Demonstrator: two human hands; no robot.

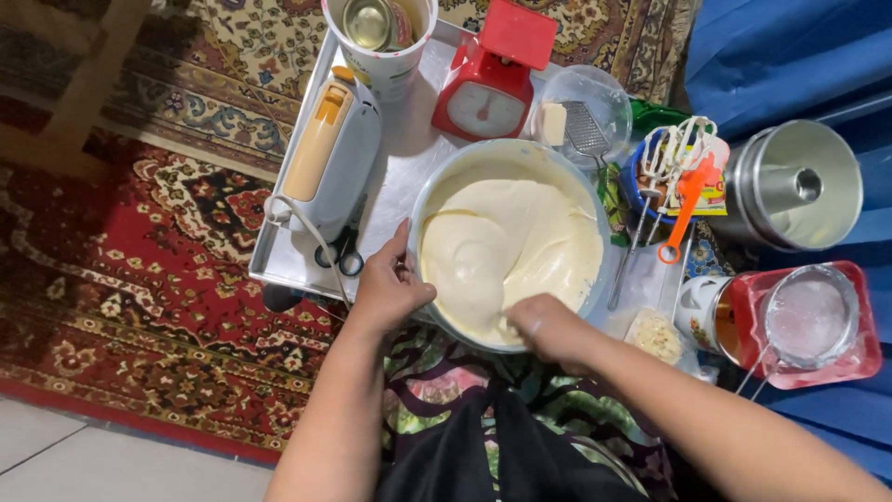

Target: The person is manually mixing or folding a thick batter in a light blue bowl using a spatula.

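Batter bowl [437,191] gripped at its rim by the left hand [388,288]; right hand [550,327] curled inside, whatever it grips hidden by batter [506,246].

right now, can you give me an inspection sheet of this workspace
surface: metal tray on a patterned red rug
job's things: large bowl of pale batter
clutter: hand mixer, red kitchen scale, tube cake pan, beaters, sieve on a red container, clear bowl with grater
grippers: left hand grips the bowl rim; right hand is at the near rim, fingers in the batter
cables: mixer cord loops across the tray
surroundings: blue cloth, pale floor tiles
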